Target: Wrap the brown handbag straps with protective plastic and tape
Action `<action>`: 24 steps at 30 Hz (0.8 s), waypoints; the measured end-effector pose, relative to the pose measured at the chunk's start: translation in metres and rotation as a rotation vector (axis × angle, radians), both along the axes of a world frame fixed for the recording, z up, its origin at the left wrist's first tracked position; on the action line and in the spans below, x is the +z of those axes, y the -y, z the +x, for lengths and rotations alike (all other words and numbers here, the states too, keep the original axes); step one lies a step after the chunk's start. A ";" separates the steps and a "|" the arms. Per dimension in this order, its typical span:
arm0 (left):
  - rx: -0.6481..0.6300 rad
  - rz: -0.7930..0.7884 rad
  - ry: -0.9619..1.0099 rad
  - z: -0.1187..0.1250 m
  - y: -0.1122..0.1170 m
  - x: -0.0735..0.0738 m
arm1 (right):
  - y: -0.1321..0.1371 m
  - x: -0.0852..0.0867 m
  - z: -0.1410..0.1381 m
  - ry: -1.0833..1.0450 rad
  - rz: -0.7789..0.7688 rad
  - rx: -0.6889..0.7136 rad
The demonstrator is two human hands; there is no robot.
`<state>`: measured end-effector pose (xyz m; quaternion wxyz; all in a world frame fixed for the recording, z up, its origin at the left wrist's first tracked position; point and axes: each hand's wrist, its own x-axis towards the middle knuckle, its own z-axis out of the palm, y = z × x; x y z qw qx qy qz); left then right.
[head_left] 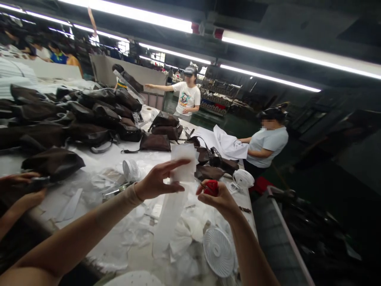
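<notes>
head view faces forward across the table (136, 256)

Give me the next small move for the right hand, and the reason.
I'd probably ease the right hand toward the white sheet, stopping just short of the fingers. The right hand grips a red tool, its metal tip on the side toward the sheet, while the left hand holds the sheet up above the cluttered table, with a visible gap between the two hands.
</notes>
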<state>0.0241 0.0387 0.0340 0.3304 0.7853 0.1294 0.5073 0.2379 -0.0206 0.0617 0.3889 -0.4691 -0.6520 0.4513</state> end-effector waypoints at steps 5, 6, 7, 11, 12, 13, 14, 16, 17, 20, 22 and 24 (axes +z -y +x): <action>-0.007 -0.042 0.023 0.002 -0.003 -0.003 | 0.007 -0.037 -0.025 -0.184 0.041 -0.139; 0.005 -0.015 0.012 0.001 -0.004 -0.003 | 0.009 -0.042 -0.027 -0.199 0.058 -0.151; 0.017 0.021 0.001 -0.001 -0.005 -0.002 | 0.011 -0.044 -0.028 -0.210 0.082 -0.160; 0.005 0.164 -0.033 -0.007 -0.008 -0.004 | 0.010 -0.034 -0.022 -0.264 0.231 -0.280; 0.000 0.191 -0.023 -0.007 -0.007 -0.005 | 0.008 -0.029 -0.021 -0.280 0.273 -0.335; 0.006 0.207 -0.020 -0.006 -0.005 -0.007 | 0.004 -0.023 -0.021 -0.296 0.314 -0.386; 0.022 0.212 -0.023 -0.004 -0.003 -0.008 | -0.001 -0.018 -0.022 -0.306 0.347 -0.420; 0.067 0.189 -0.052 0.002 0.003 -0.011 | -0.010 -0.011 -0.024 -0.305 0.381 -0.451; 0.083 0.168 -0.075 0.005 0.006 -0.013 | -0.014 -0.010 -0.026 -0.292 0.383 -0.449; 0.092 0.109 -0.096 0.009 0.012 -0.016 | -0.021 -0.009 -0.028 -0.239 0.383 -0.431; 0.080 0.075 -0.088 0.009 0.013 -0.017 | -0.023 -0.010 -0.029 -0.238 0.362 -0.436; 0.069 0.043 -0.075 0.007 0.012 -0.018 | -0.024 -0.011 -0.028 -0.272 0.261 -0.401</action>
